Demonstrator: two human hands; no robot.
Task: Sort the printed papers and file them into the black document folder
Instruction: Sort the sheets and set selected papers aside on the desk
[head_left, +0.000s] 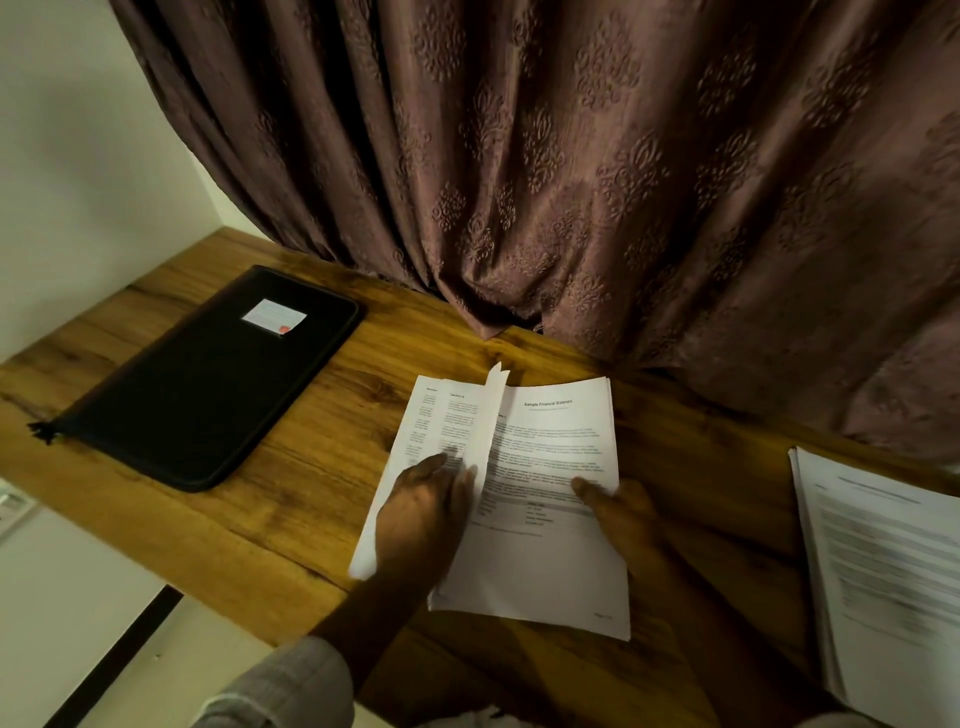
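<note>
Sorting in progress — printed sheets fanned between two hands, folder not yet opened.

At 10 o'clock on the brown wood-grain desk (291, 499), the black zip-edged document folder (208, 379) lies shut, well apart from the work. At centre, the left hand (423, 512) lies flat with fingers together, pinning the left-hand sheets of the white printed papers (545, 467), probably so pages separate for checking. The right hand (621, 512) pinches the top sheet's right edge, thumb on top. At 4 o'clock, a second white printed stack (883, 571) waits — likely a separate pile.
</note>
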